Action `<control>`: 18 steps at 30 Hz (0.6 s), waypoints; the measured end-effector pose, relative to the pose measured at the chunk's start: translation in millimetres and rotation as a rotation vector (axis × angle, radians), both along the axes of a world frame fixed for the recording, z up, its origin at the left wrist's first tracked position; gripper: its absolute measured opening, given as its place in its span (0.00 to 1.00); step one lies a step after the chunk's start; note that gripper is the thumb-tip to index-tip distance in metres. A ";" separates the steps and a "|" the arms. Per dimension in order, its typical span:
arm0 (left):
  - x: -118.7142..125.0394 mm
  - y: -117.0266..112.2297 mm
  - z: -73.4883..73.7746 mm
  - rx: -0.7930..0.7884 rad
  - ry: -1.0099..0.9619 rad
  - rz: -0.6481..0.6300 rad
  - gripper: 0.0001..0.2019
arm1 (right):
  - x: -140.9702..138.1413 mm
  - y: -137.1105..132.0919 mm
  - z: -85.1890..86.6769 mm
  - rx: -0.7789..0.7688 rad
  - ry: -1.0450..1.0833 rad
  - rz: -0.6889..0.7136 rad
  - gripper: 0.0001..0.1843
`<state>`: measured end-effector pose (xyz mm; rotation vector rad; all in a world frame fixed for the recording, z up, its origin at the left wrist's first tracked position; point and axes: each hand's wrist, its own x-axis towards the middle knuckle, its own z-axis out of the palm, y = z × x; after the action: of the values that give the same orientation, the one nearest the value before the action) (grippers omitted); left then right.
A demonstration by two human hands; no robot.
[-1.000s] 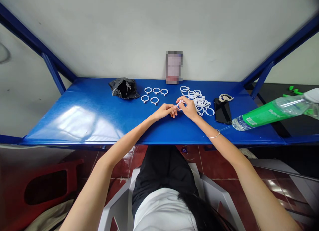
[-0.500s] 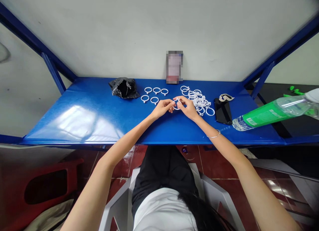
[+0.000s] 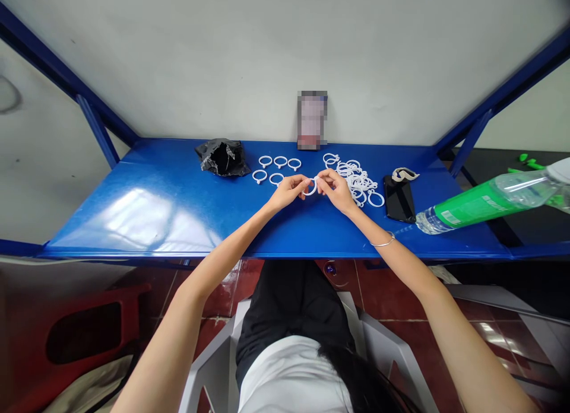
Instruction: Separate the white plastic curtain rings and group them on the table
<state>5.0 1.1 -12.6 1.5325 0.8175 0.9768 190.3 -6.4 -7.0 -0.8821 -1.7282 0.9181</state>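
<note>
A white curtain ring is held above the blue table between my two hands. My left hand pinches its left side, fingers closed. At its upper right edge, the thumb and fingers of my right hand close on the ring near its small eyelet, which they partly hide. Just beyond my left hand, several white rings with small eyelets lie apart in two rows; one is partly covered by that hand. A loose heap of similar rings lies right of my right hand.
On the blue table, a crumpled black plastic bag sits at the left. A blurred upright phone-like panel leans on the wall. To the right are a black phone, a beige strap and a green-labelled bottle.
The held ring has shifted slightly left and turned, so more of its loop shows between my hands. My left hand has moved a little; the rings on the table stay put.
</note>
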 end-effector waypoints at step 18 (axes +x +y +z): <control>-4.1 -7.9 7.9 0.339 0.205 0.167 0.28 | 8.5 3.9 0.2 0.300 -0.281 -0.183 0.19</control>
<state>0.9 -6.8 -4.7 1.9026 0.9729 1.1363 198.8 -2.4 -6.8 -0.9811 -1.9225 0.4139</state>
